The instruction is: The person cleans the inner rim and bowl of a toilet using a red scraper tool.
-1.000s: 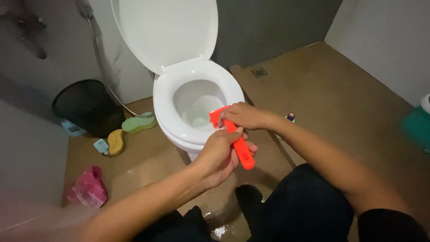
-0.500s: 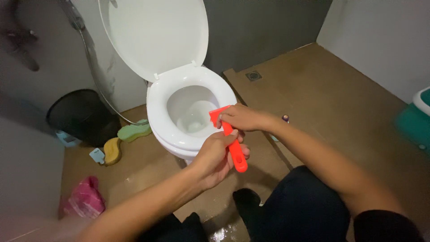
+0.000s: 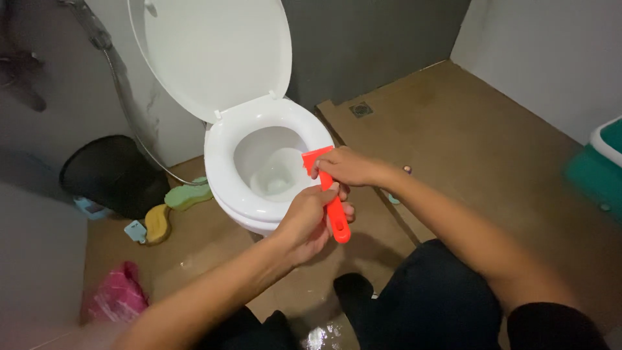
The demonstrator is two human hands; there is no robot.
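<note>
Your view has drifted right, sliding the one white toilet [image 3: 223, 152] leftward. Your two hands share one orange scraper [image 3: 329, 194] over its seat: left hand [image 3: 304, 220] wraps the handle, right hand [image 3: 346, 167] pinches the blade end. Two sponges [image 3: 188, 194] lie by one black bin [image 3: 113, 175].

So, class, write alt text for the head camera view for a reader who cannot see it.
Two bare hands hold an orange plastic scraper over a white toilet with its lid up: the left hand grips the handle, the right hand holds the blade end. On the brown floor at left are a black bin, two sponges and a pink cloth.
</note>
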